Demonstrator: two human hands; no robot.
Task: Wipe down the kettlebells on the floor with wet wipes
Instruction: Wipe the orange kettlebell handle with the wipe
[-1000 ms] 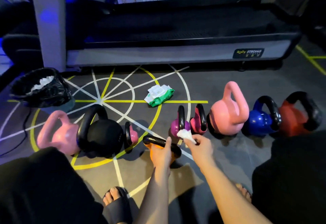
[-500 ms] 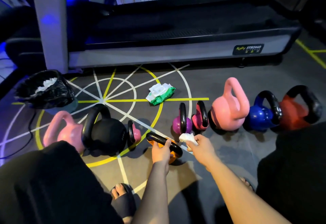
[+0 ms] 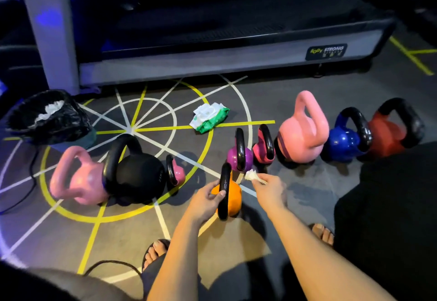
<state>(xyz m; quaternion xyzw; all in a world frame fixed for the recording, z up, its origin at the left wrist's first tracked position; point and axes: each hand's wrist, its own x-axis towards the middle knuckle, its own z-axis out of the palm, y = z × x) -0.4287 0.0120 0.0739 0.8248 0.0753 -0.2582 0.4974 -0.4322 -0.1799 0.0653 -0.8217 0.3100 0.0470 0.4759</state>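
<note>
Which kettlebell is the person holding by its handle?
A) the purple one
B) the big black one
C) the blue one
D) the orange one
D: the left hand grips the black handle of the orange kettlebell, while the right hand pinches a wet wipe.

Dim gym: grey floor with yellow-white lines, treadmill behind, blue glow

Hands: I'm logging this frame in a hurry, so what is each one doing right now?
Left hand: grips the black handle of the orange kettlebell.
Right hand: pinches a crumpled wet wipe.
</note>
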